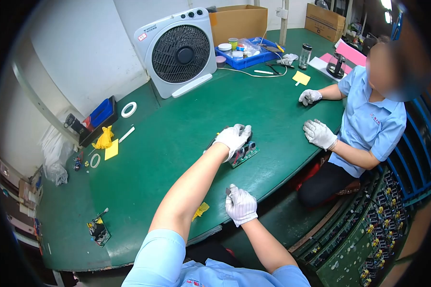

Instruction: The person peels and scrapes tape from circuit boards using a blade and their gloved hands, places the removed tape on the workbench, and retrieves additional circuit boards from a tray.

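My left hand (232, 138), in a white glove, reaches out over the table and grips a green circuit board (245, 155) from above. Dark and red components stand on the board, and the hand hides much of it. Closer to me, by the table's near edge, my right hand (241, 205) wears a striped white glove. Its fingers are curled together, and what lies between the fingertips is too small to make out. A crumpled yellow cloth (200, 210) lies left of that hand, partly behind my left arm.
A co-worker's gloved hands (320, 134) rest at the right side of the green table (143, 172). Another circuit board (98, 231) lies front left. A box fan (182, 52) and a blue tray (248, 60) stand at the back. Racked boards (383, 220) fill the lower right.
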Tool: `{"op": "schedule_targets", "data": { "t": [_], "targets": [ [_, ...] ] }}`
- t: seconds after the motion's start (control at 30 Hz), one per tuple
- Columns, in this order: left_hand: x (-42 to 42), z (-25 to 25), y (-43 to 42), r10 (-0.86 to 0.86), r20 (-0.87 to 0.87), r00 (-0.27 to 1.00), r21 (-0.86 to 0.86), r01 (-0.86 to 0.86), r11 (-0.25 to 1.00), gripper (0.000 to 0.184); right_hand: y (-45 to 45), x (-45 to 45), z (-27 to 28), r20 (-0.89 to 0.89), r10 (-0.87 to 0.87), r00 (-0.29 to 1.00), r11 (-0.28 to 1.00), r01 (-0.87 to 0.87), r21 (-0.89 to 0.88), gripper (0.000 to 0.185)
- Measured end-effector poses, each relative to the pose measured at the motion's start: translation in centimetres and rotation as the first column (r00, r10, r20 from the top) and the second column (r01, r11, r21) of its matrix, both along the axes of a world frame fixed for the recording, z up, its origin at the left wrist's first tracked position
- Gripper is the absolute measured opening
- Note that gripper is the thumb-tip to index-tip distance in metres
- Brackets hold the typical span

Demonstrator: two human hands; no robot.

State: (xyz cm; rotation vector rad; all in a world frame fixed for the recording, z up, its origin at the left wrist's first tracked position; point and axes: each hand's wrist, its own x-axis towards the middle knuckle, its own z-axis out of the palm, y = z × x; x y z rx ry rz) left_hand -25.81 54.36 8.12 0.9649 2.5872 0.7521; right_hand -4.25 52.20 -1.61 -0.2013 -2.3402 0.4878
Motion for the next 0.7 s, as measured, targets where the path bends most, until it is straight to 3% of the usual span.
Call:
{"op": "schedule_targets", "data": {
  "t": [0.1,0.17,0.27,0.3,0.33,0.4,0.47,0.5,0.6,0.67,0.7],
  "targets": [
    [0.4,0.4,-1.5,-0.035,0.070,0.997,0.200,0.020,0.980,0.070,0.0,0.0,0.0,0.004,0.003,1.000,1.000,-0.003,-0.010,0.031],
    [1.0,2.1,-5.1,0.002,-0.140,0.990,0.190,0.025,0.981,0.066,0.1,0.2,0.3,0.076,-0.009,0.997,1.000,0.010,-0.016,0.031],
    [-0.5,0.3,-13.4,0.153,-0.241,0.958,0.151,-0.119,0.981,0.058,-0.1,0.3,0.5,0.150,-0.006,0.989,0.998,0.016,-0.068,0.028],
    [-0.9,-0.4,-17.5,0.226,-0.318,0.921,0.112,-0.201,0.973,0.054,-0.2,0.0,0.0,0.029,0.006,1.000,0.998,-0.004,-0.066,0.025],
    [-1.0,-1.2,-22.2,0.300,-0.393,0.869,0.072,-0.296,0.952,0.050,-0.3,0.0,0.1,0.025,0.019,1.000,0.995,-0.016,-0.099,0.025],
    [-0.9,-2.9,-32.1,0.492,-0.366,0.790,-0.008,-0.531,0.847,0.049,-0.4,-0.1,-0.9,0.023,0.006,1.000,0.999,-0.005,-0.050,0.029],
    [1.2,-3.3,-41.4,0.658,-0.374,0.653,-0.062,-0.726,0.685,0.043,-0.7,0.2,-0.7,0.088,0.061,0.994,0.979,-0.043,-0.197,0.031],
    [3.0,-2.8,-45.8,0.723,-0.386,0.572,-0.078,-0.802,0.593,0.040,-0.4,-0.1,-1.9,0.033,0.054,0.998,0.993,-0.050,-0.107,0.031],
    [9.0,-0.5,-56.1,0.813,-0.447,0.373,-0.177,-0.928,0.328,0.049,-0.5,0.0,-1.3,0.103,0.048,0.993,0.997,-0.041,-0.063,0.034],
    [11.8,0.3,-61.1,0.834,-0.443,0.328,-0.295,-0.932,0.210,0.052,-0.3,-0.1,-1.8,0.107,0.043,0.993,0.998,-0.038,-0.043,0.034],
    [12.6,-0.7,-64.0,0.840,-0.412,0.352,-0.320,-0.919,0.229,0.051,-0.4,-0.1,-1.7,0.110,0.039,0.993,0.999,-0.036,-0.029,0.035]
  ]
}}
